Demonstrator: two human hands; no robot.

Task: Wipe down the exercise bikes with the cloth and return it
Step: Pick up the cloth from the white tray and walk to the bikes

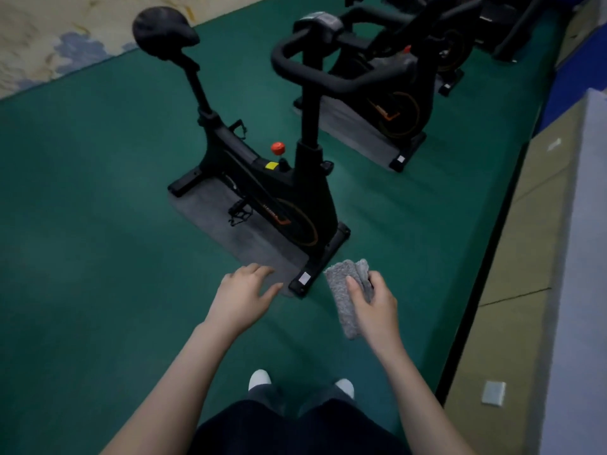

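Nearest bike point(262, 178) stands on a mat point(230, 224) straight ahead of the person, with its saddle point(164, 31) off to the left and its handlebar point(295, 60) to the right. A second bike point(387, 93) is behind it and a bit right, on its own mat point(354, 126). A third bike point(453, 47) is further back still, so they pretty much line up along the wall point(574, 257) on the right. There's a wall plate point(493, 393) low on that wall, near the person.

Both hands are out in front, either side of the first bike's front foot point(323, 261). The left hand point(244, 295) is to its left. The right hand point(374, 310) is to its right, with the cloth point(348, 297) in it. Shoes point(259, 379) are at the bottom, between the arms. Carpet point(49, 44) is at the far back left.
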